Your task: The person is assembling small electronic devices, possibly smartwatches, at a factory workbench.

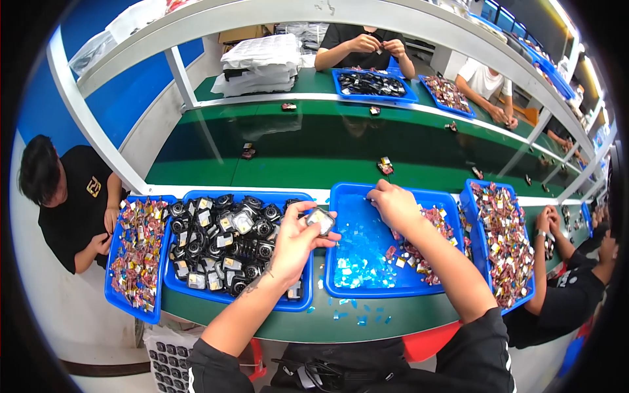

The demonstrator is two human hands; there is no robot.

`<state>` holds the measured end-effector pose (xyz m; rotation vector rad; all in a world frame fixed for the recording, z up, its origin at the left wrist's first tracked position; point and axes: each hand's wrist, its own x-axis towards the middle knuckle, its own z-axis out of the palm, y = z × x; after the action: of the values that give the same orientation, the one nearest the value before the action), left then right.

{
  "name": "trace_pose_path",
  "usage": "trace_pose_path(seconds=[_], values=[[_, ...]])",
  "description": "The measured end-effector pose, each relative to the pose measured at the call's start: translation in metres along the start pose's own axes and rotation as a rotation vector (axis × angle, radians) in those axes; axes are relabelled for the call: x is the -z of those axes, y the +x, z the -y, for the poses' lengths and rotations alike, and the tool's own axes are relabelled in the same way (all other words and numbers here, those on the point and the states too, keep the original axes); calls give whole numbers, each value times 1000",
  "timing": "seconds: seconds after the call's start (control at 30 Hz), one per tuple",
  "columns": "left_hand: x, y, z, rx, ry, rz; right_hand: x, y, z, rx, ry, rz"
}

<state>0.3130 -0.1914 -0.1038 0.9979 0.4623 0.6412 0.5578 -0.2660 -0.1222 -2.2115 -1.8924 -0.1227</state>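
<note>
My left hand (293, 241) grips a small square watch-like case (321, 222) with a dark frame and a pale face, held between thumb and fingers. It hovers between two blue trays. The left tray (304, 305) is heaped with black cases (226, 239), some round-faced, some square. My right hand (395, 204) reaches over the far side of the right tray (347, 200), fingertips pinched together; whatever is between them is hidden. Small clear-blue film pieces (363, 262) cover that tray's left part, and little wired circuit parts (429, 229) lie in its right part, partly behind my right forearm.
More circuit parts fill blue trays at far left (162, 308) and right (501, 245). Beyond runs a green conveyor (314, 141) with scattered parts (385, 166). A white metal frame (98, 124) stands around it. Co-workers sit left (78, 196), right (570, 288) and opposite (367, 49).
</note>
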Motion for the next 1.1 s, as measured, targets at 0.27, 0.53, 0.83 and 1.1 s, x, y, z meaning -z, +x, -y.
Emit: trace_pose_path(seconds=[0.27, 0.53, 0.83, 1.1], values=[[11, -13, 6, -61, 97, -12, 32, -22, 27, -75, 50, -263], [-2, -20, 10, -373, 688, 129, 47, -64, 105, -312, 1359, -215], [-5, -31, 2, -358, 619, 187, 42, -74, 106, -307, 1446, -181], [-6, -31, 13, -509, 705, 102, 49, -78, 90, -357, 1501, 84]])
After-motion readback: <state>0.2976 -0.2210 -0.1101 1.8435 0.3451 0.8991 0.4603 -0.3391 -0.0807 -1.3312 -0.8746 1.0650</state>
